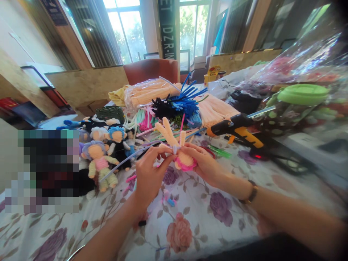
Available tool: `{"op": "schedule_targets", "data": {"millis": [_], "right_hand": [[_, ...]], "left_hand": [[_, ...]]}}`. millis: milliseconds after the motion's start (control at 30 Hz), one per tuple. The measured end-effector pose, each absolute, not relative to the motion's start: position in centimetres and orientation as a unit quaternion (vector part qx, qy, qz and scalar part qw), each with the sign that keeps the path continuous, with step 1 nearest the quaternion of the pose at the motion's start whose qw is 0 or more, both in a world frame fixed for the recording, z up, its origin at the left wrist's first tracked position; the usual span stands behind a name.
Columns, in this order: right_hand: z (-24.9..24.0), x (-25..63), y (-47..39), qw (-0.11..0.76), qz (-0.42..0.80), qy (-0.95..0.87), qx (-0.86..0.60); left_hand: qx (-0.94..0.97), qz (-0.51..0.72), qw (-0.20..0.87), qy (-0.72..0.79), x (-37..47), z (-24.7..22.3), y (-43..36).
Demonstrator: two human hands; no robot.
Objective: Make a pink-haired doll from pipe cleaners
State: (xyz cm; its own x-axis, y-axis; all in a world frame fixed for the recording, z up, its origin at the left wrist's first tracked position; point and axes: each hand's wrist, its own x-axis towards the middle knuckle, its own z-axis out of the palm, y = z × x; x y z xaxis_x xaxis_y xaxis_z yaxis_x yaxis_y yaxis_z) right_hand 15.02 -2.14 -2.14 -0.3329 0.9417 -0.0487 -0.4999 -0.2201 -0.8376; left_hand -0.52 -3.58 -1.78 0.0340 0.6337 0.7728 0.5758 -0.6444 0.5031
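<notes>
Both hands meet over the table around a small pipe-cleaner doll [187, 160] with a peach face and pink hair, held head down. Its peach limbs point up and away from me. My right hand [202, 161] grips the doll at its head and body. Between the thumb and fingers of my left hand [153, 168] is a pale lavender pipe cleaner [130, 156], partly wrapped round the doll's body, its long free end trailing left. Just left of my hands stands a finished-looking doll [99, 163] with lavender hair, a pink top and pale green trousers.
More dolls [116, 135] crowd the left side. Bundles of blue pipe cleaners [187, 103] and peach pipe cleaners [214, 110] lie at the back. A black and orange glue gun [239, 132] stands at right, near a green-lidded container [303, 95]. Small scraps [170, 202] lie on the floral tablecloth [217, 232].
</notes>
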Motion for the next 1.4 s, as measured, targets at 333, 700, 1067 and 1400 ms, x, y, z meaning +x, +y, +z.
{"op": "schedule_targets", "data": {"millis": [333,700,1067,1400], "right_hand": [[-2.06,14.58,-2.21,0.505,0.724,-0.375,-0.283],[-1.72,14.1,-2.57,0.508,0.727,-0.353,-0.299],[-2.21,14.17,-2.33,0.516,0.682,-0.41,-0.316],[-2.22,14.41,-2.47,0.518,0.595,-0.509,-0.343]], "left_hand": [[0.738,0.541,0.074,0.397,-0.59,-1.43,-3.38],[0.733,0.542,0.07,0.405,-0.64,-1.51,-3.55],[0.735,0.55,0.034,0.395,-0.71,-1.71,-3.37],[0.734,0.554,0.018,0.392,-0.76,-1.8,-3.45]]}}
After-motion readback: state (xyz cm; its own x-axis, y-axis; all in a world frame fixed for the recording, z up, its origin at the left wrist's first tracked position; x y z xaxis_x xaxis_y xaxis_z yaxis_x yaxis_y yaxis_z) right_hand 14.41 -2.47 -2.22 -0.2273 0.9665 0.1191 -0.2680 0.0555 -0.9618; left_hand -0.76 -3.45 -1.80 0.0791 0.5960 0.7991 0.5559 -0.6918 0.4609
